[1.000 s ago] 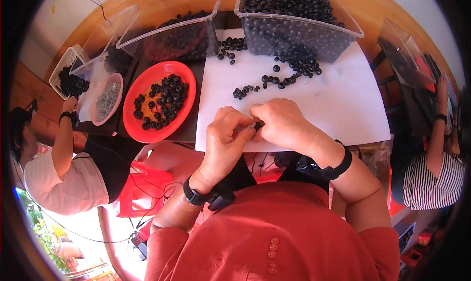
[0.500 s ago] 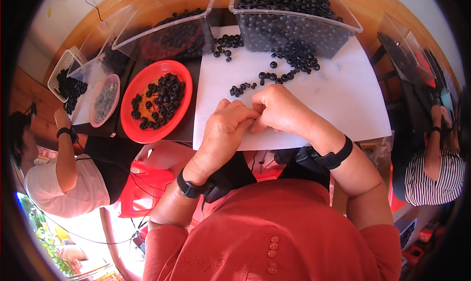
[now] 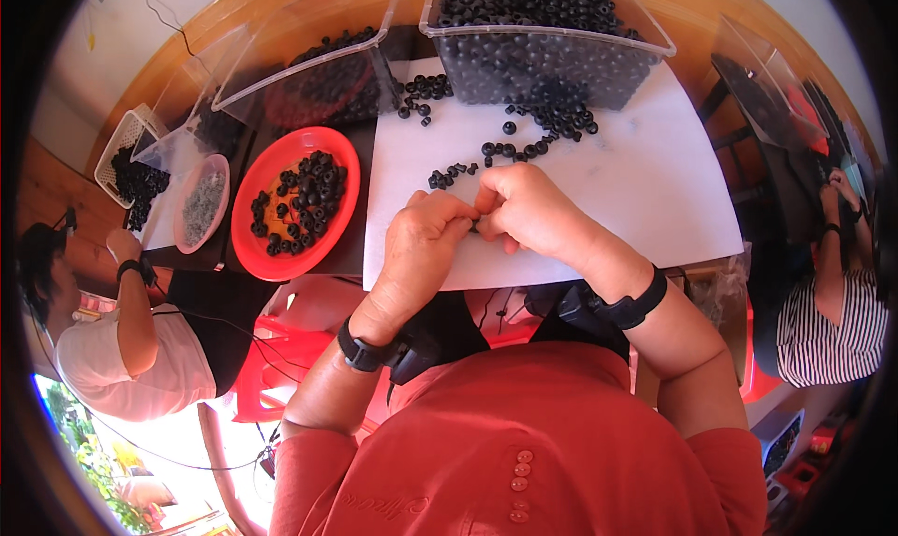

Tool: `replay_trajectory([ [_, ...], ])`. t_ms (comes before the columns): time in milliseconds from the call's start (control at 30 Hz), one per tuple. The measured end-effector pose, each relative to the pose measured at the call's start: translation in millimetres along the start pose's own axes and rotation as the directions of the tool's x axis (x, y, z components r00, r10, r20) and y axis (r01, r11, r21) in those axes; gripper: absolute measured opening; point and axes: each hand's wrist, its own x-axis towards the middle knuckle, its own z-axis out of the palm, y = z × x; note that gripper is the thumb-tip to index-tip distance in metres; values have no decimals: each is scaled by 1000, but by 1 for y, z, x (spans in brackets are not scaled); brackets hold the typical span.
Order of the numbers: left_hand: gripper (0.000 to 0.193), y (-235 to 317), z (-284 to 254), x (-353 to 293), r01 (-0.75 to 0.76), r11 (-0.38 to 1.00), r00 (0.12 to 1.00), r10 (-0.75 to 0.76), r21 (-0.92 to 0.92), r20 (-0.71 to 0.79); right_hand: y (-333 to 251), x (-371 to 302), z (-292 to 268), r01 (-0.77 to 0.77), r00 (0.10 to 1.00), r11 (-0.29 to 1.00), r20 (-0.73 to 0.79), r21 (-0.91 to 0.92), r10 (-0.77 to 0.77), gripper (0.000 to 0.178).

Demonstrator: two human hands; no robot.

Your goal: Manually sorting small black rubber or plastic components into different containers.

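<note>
My left hand (image 3: 421,232) and my right hand (image 3: 528,209) meet above the near part of a white sheet (image 3: 678,199). Both have their fingers pinched together. A tiny black part (image 3: 474,225) shows between the fingertips, its shape mostly hidden. Just beyond my hands lies a small cluster of little black pieces (image 3: 451,175). Farther off, a short row of round black parts with holes (image 3: 514,150) runs toward a larger loose pile (image 3: 566,122).
A clear bin of black parts (image 3: 552,64) stands at the back, another clear bin (image 3: 323,82) left of it. A red plate (image 3: 245,246) holds round black parts. Beyond it are a pink dish (image 3: 223,176) and a white basket (image 3: 105,166). Co-workers sit left (image 3: 131,358) and right (image 3: 832,330).
My fingertips have shifted slightly, and a bit of black now shows between them. My right fingers sit a little higher over the left. The whole view has shifted slightly.
</note>
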Motion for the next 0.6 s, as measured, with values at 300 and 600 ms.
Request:
replay_trajectory([
  [300,6,-2,1,8,-75,997,995,77,-34,68,0,-4,-5,-11,1000,1000,-19,26,12,4],
  [600,8,-4,-1,13,-133,987,985,121,92,125,-2,12,-4,-91,996,996,24,14,91,4],
])
